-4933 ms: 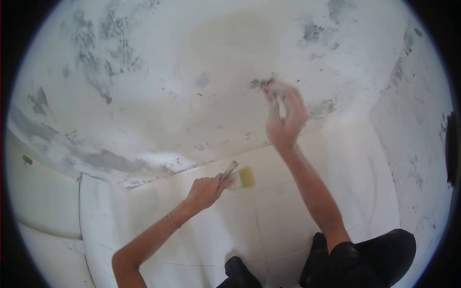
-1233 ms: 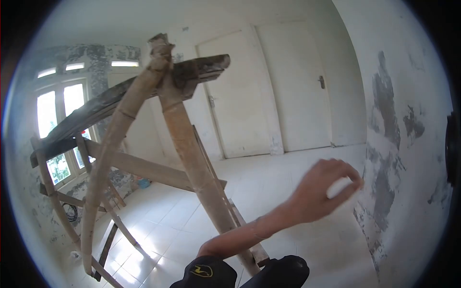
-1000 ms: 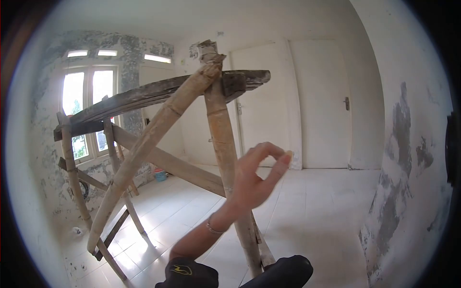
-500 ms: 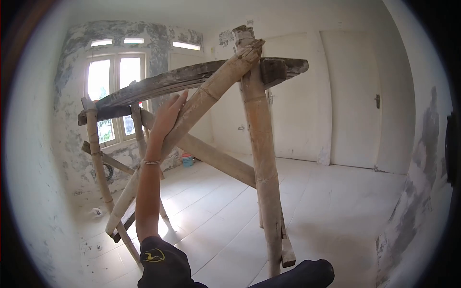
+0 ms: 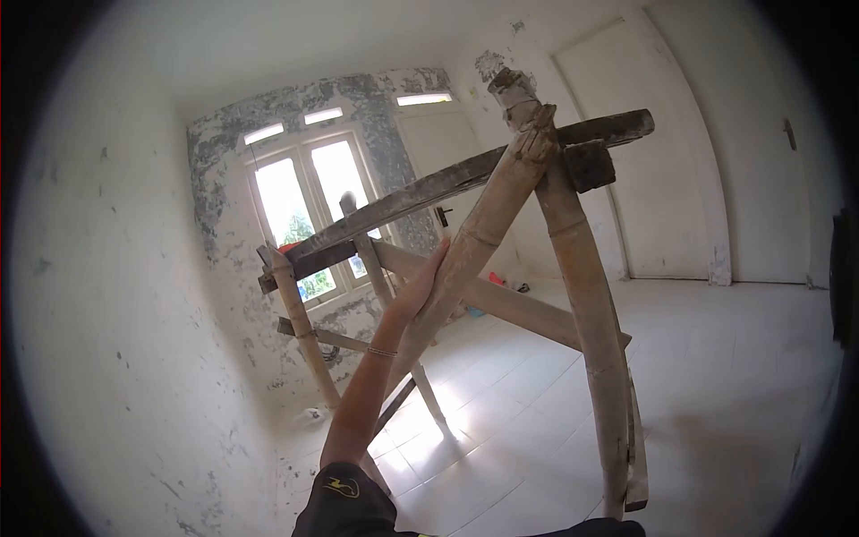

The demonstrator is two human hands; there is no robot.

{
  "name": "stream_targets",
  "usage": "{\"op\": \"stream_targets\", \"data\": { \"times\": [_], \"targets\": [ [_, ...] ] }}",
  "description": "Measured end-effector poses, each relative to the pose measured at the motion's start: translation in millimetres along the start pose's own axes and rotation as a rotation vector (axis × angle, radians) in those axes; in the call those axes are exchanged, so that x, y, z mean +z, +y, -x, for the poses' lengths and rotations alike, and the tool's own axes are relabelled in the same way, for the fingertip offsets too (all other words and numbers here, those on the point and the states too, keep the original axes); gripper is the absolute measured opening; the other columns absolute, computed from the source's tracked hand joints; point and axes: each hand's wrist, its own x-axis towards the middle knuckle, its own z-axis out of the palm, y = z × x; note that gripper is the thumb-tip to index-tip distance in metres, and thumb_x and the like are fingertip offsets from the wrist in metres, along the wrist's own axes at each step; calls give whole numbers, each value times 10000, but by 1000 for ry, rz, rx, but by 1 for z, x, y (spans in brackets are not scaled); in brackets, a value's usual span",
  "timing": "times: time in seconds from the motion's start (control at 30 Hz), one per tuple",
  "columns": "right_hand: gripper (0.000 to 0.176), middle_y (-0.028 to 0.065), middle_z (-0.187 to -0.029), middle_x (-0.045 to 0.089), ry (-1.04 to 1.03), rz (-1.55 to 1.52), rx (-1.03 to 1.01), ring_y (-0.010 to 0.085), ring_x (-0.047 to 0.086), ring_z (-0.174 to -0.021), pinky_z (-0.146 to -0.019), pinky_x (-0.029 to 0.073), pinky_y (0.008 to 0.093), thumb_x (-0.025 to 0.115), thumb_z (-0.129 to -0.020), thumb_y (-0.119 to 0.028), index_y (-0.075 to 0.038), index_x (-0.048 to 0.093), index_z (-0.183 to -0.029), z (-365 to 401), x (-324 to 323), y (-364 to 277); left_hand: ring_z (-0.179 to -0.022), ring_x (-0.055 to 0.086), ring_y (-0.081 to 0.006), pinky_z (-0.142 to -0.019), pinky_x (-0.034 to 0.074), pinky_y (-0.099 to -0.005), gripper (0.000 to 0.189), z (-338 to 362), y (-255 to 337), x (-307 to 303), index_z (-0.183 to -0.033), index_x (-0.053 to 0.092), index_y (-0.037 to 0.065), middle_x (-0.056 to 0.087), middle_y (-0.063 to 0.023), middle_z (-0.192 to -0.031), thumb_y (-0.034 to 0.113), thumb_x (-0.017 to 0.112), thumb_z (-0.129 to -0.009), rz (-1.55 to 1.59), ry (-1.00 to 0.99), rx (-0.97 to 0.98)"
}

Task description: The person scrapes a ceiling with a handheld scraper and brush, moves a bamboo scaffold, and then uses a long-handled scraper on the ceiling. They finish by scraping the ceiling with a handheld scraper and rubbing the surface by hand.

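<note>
Black cloth, the sleeve, covers the upper part of the person's left arm. Beyond it, the bare forearm rises obliquely, with a thin bracelet at the wrist. The left hand is open, fingers extended upward, and lies against the near left side of the slanting bamboo pole; no closed grasp is visible, and the thumb cannot be made out.

Edges and spaces: the slanting bamboo pole crosses just right of the hand and meets the upright bamboo pole above and to its right, leaving a triangular gap between the two. A bamboo crosspiece spans this gap behind them. Above the hand runs a weathered plank, its far end at the far bamboo legs. Open room separates the hand from the side wall on its left; tiled floor extends to its right.

Containers: beyond the hand, low and to its right, a small blue object, possibly a container, is mostly hidden; any contents cannot be seen. A red item lies near it. Farthest, beyond and left of the hand, stands a window.
</note>
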Motion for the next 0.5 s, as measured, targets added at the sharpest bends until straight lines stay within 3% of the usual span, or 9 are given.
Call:
{"op": "stream_targets", "data": {
  "times": [0.1,0.17,0.23,0.3,0.37,0.4,0.43,0.47,0.5],
  "targets": [
    [469,147,-1279,611,4,-9,-100,340,603,-1096,-821,540,453,460,-984,-380,-130,530,-1374,-41,17,-50,-1289,502,-207,-1139,290,-290,952,-19,-35,-5,-1456,434,-25,539,-193,-1379,763,305,-937,26,-33,-94],
    [483,149,-1274,611,-12,-34,-140,341,597,-1115,-833,540,450,462,-980,-401,-125,534,-1369,-72,48,-48,-1058,631,-196,-989,436,-303,1005,-9,-8,-7,-1323,547,-33,651,-210,-1136,827,248,-898,56,-184,-177],
    [498,152,-1268,611,-34,-25,-164,343,591,-1134,-846,540,447,464,-976,-422,-120,537,-1365,-94,78,-45,-787,648,-152,-757,501,-291,928,-9,-13,-5,-1149,598,-17,691,-159,-880,816,268,-906,-7,49,63],
    [515,155,-1263,612,-69,14,-183,344,584,-1153,-858,540,444,465,-972,-444,-114,541,-1360,-110,110,-57,-696,635,-137,-624,477,-276,744,1,-14,-21,-1068,597,-1,699,-145,-799,711,420,-945,139,277,320],
    [532,157,-1258,612,-88,60,-208,346,578,-1172,-870,539,440,467,-968,-465,-109,544,-1356,-110,130,-89,-651,631,-138,-630,471,-280,524,-20,-35,-86,-1018,586,21,689,-94,-714,542,581,-958,112,556,738],
    [540,159,-1256,612,-92,65,-232,347,575,-1181,-876,539,439,468,-966,-475,-107,546,-1354,-109,139,-106,-683,653,-174,-648,485,-321,365,-31,-43,-130,-985,572,45,678,-94,-698,403,641,-957,48,806,675],
    [549,160,-1253,612,-99,61,-259,347,572,-1191,-883,539,437,469,-964,-486,-104,548,-1351,-109,151,-118,-691,659,-194,-711,491,-339,274,-47,-58,-186,-980,553,40,698,-82,-788,289,662,-946,-206,1089,797],
    [549,160,-1253,612,-96,67,-272,347,572,-1191,-883,539,437,469,-964,-486,-104,548,-1351,-109,156,-126,-729,663,-223,-756,507,-344,283,-49,-58,-231,-994,560,57,687,-78,-760,308,674,-926,-362,1340,813],
    [463,138,-1303,604,-164,-114,-120,333,613,-1107,-820,546,430,481,-971,-324,-135,512,-1393,-110,161,-131,-894,642,-293,-850,474,-460,349,-61,-68,-296,-1066,554,69,664,-85,-977,377,633,-924,-526,1516,565]
  ]
}}
